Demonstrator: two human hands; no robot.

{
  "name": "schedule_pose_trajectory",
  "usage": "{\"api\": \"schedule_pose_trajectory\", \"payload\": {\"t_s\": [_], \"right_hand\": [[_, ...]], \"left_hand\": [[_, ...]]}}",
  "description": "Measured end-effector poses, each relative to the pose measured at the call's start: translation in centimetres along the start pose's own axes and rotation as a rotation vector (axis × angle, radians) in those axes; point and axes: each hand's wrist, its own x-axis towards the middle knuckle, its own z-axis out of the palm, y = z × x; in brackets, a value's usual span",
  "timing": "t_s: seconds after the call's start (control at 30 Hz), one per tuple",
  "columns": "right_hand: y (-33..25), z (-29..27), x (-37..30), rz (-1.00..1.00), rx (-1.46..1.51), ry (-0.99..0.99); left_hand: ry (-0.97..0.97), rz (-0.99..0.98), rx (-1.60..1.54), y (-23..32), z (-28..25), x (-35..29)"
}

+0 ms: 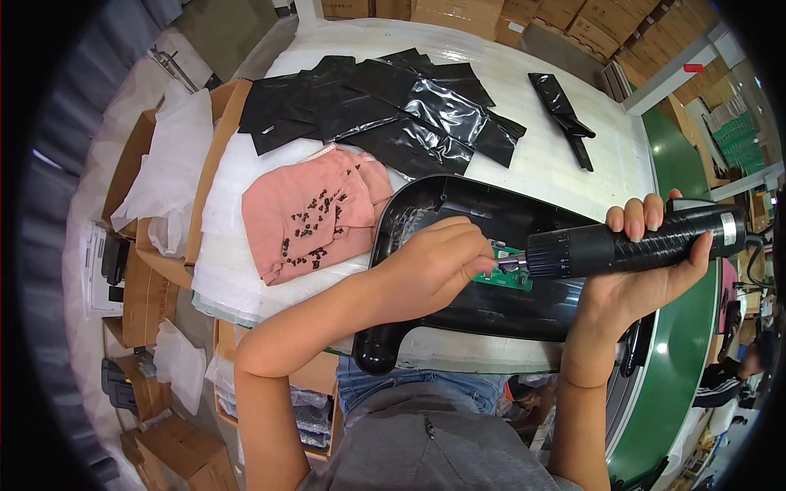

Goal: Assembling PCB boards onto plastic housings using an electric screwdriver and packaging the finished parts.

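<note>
My right hand (pixel 630 286) is wrapped around a black electric screwdriver (pixel 573 252), held level with its bit pointing left. My left hand (pixel 446 266) is closed, its fingertips pinched together at the tip of the bit; whatever sits between them is hidden. Both hands are over a black plastic housing (pixel 540 309), a long shell lying open side up at the table's near edge. Inside it, below the bit, a small green circuit board (pixel 514 284) shows partly behind my left fingers. Left of the shell, many small dark screws (pixel 311 219) lie scattered on a folded pink cloth (pixel 270 192).
Black plastic bags (pixel 360 98) are piled on the far side of the table's white foam covering (pixel 565 184), with another black bag (pixel 561 114) at far right. An open cardboard box (pixel 217 155) adjoins the left edge. A green surface (pixel 675 360) runs along the right.
</note>
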Motion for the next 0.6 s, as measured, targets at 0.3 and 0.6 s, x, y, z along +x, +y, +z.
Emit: {"api": "schedule_pose_trajectory", "payload": {"t_s": [0.3,0.6], "right_hand": [[0.5,-0.1,0.0,0.068,0.068,-0.001],[3.0,-0.8,-2.8,0.017,-0.204,-0.312]], "left_hand": [[-0.221,-0.308,-0.195,1.2,-1.1,0.3],[0.341,-0.312,0.22,0.2,-5.1,-0.3]]}}
